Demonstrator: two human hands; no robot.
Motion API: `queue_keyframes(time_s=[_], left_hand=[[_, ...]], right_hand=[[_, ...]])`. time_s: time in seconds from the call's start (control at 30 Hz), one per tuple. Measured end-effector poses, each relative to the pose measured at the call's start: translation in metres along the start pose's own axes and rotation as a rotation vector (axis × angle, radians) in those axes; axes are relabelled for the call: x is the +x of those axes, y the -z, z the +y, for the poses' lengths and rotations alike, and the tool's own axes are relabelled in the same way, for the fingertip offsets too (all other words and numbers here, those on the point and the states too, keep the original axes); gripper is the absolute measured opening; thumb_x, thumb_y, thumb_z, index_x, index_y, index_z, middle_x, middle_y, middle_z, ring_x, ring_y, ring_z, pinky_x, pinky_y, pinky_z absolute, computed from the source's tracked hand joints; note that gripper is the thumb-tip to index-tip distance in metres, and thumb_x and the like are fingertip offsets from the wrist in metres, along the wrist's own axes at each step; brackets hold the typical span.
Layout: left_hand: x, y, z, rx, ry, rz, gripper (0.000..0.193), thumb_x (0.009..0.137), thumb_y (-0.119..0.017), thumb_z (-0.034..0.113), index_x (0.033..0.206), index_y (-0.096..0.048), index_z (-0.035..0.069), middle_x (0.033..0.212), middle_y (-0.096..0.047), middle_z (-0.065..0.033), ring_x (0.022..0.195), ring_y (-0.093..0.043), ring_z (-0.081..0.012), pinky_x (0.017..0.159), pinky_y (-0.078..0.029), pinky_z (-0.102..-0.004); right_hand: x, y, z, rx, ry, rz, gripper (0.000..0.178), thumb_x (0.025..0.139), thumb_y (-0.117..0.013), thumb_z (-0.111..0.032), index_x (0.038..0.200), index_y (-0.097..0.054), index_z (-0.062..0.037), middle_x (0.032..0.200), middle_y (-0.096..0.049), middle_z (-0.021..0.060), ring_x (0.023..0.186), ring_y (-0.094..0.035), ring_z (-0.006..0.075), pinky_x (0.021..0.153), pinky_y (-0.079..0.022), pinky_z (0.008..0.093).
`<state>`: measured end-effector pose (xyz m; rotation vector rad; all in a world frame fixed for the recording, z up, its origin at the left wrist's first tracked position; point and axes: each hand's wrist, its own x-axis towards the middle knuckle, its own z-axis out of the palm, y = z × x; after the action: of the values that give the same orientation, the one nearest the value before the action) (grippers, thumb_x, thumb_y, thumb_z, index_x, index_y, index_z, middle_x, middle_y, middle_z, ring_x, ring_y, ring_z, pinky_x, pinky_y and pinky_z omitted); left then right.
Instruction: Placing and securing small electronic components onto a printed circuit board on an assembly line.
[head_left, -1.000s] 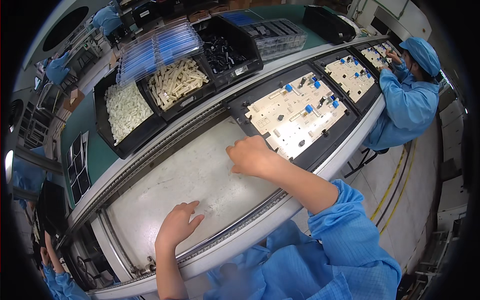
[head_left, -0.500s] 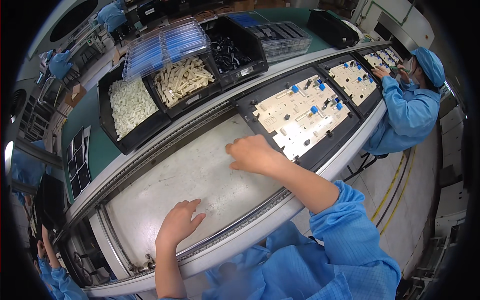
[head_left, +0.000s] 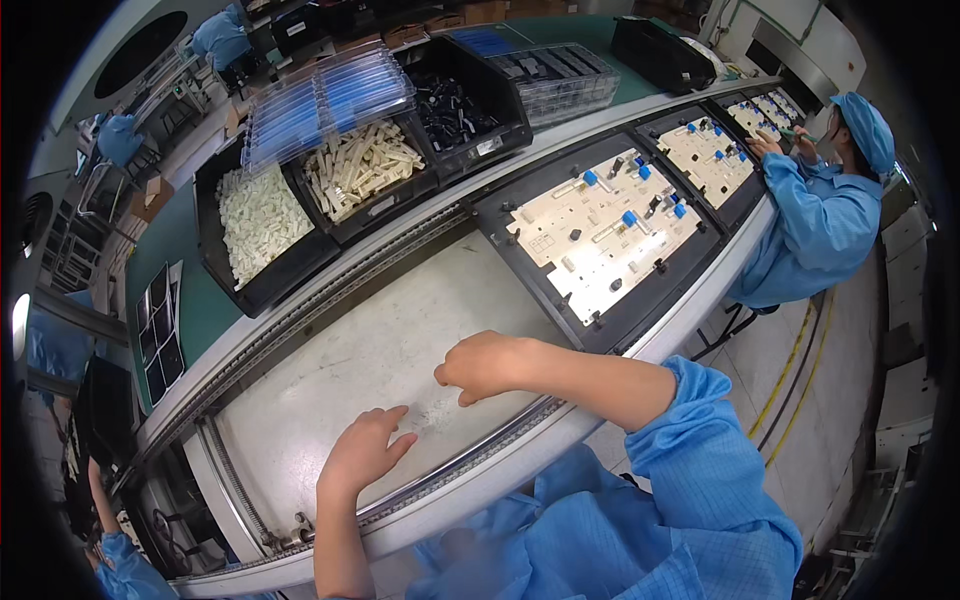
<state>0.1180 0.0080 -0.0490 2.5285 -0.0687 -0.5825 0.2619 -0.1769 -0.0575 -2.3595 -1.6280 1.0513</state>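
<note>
Populated board to the far right of two hands

The left hand (head_left: 365, 450) hung over the near part of the metal bed (head_left: 370, 335), thumb and fingers apart, with nothing seen in its grasp. The right hand (head_left: 485, 365), just beyond it to the right, had its fingers curled downward; its palm was hidden, so whether it pinched anything could not be told.

The nearest circuit board (head_left: 600, 255) lay in a dark carrier (head_left: 533, 268), to the far right of both hands and apart from them. Blue blocks (head_left: 629, 218) and several black and white parts were already on it, so its filling looked well advanced; whether any places remained could not be judged. Plenty of white pieces (head_left: 262, 225), cream strips (head_left: 365, 165) and black parts (head_left: 450, 110) filled the bins at the far side. At the far right, a co-worker (head_left: 815, 225) had both hands at boards farther along.
</note>
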Motion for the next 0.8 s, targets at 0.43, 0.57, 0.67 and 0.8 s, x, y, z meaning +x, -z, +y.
queue_keyframes(time_s=[0.43, 0.57, 0.67, 0.8], left_hand=[[-0.006, -0.010, -0.018, 0.045, -0.075, 0.038, 0.040, 0.085, -0.059, 0.025, 0.117, -0.056, 0.003, 0.101, -0.062, -0.0187, 0.097, -0.058, -0.0354, 0.085, -0.047, -0.0428], [0.004, -0.017, -0.011, 0.031, -0.025, 0.057, 0.034, 0.082, -0.063, 0.023, 0.108, -0.059, 0.001, 0.096, -0.061, -0.0188, 0.096, -0.059, -0.0339, 0.083, -0.048, -0.0433], [0.006, -0.017, -0.004, -0.113, -0.205, 0.365, 0.022, 0.082, -0.063, 0.019, 0.098, -0.062, 0.003, 0.092, -0.060, -0.0157, 0.091, -0.059, -0.0318, 0.078, -0.048, -0.0421], [-0.003, 0.018, 0.017, -0.481, -0.457, 0.448, 0.010, 0.082, -0.063, 0.013, 0.083, -0.064, 0.004, 0.090, -0.060, -0.0107, 0.083, -0.058, -0.0266, 0.069, -0.047, -0.0351]], right_hand=[[-0.005, 0.004, -0.004, 0.000, 0.057, 0.007, 0.040, 0.076, -0.069, -0.027, 0.112, -0.060, -0.0107, 0.101, -0.064, 0.0129, 0.099, -0.059, 0.0327, 0.083, -0.047, 0.0428], [-0.019, -0.001, -0.002, -0.040, 0.104, 0.124, 0.040, 0.072, -0.072, -0.024, 0.108, -0.062, -0.0089, 0.101, -0.065, 0.0130, 0.100, -0.059, 0.0307, 0.085, -0.047, 0.0405], [-0.021, 0.002, -0.008, 0.002, 0.137, 0.122, 0.038, 0.071, -0.073, -0.023, 0.104, -0.064, -0.0072, 0.098, -0.065, 0.0137, 0.097, -0.060, 0.0307, 0.083, -0.047, 0.0400], [-0.018, 0.005, -0.006, 0.046, 0.064, 0.080, 0.040, 0.066, -0.075, -0.021, 0.101, -0.065, -0.0040, 0.093, -0.067, 0.0130, 0.088, -0.064, 0.0282, 0.080, -0.049, 0.0378]])
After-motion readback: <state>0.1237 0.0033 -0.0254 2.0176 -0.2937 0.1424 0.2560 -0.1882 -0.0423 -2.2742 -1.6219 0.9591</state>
